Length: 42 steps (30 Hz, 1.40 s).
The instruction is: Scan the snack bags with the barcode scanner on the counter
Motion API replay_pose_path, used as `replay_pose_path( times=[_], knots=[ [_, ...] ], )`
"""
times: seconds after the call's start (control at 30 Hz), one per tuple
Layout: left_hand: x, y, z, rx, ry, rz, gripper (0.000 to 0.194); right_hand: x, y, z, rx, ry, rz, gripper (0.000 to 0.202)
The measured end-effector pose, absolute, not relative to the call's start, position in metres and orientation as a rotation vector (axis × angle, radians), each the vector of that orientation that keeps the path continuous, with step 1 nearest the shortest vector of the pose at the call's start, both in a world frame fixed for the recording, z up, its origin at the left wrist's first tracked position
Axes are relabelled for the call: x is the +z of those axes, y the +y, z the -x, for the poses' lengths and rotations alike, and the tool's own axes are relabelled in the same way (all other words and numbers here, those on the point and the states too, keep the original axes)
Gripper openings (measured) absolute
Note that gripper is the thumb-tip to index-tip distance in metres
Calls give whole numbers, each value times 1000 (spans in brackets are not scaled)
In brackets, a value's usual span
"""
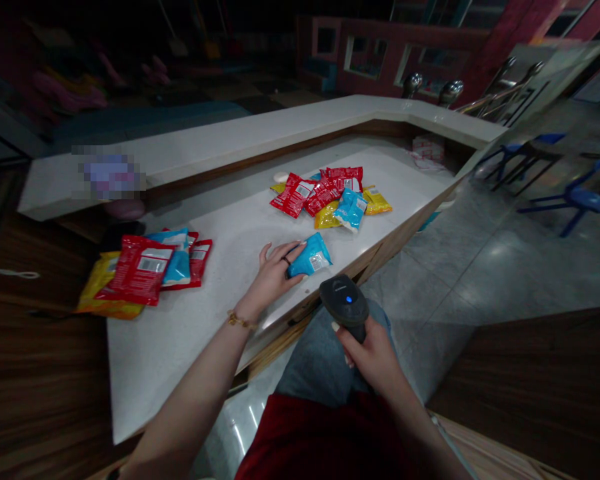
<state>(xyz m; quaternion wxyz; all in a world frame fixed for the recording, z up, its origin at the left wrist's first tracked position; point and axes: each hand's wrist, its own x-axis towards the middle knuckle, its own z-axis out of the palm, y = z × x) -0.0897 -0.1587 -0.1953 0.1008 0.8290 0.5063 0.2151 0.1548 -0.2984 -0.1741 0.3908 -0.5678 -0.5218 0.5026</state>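
My left hand (280, 270) grips a blue snack packet (314, 255) lying on the white counter, thumb along its near edge and fingers over its left end. A white barcode label on the packet faces up. In my right hand (373, 353) is a dark barcode scanner (345, 303) with a blue light lit on top. Its head is close to the packet's right side, in front of the counter edge. Beyond the left hand lies a pile of red packets (296, 195), with yellow and blue ones (351, 210) among them.
Another pile of red (143, 270), blue and yellow packets (93, 287) lies at the counter's left end. A raised white ledge (260, 137) runs along the back. Blue chairs (583, 198) stand on the tiled floor at right.
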Motion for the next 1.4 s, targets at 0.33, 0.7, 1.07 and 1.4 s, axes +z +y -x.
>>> replay_pose_path(
  times=[0.33,0.7,1.07,1.4],
  knots=[
    [-197,-158,91,641,1483,-2476,72,-173,-300,-156,1288,-1300,1446,31],
    [-185,-165,99,632,1593,-2393,67,-172,-302,-157,1265,-1283,1489,35],
    [-155,-268,203,1026,2494,-1929,80,-177,-304,-166,1265,-1327,1474,39],
    [-169,-318,253,523,2572,-1870,63,-179,-300,-164,1309,-1330,1494,38]
  ],
)
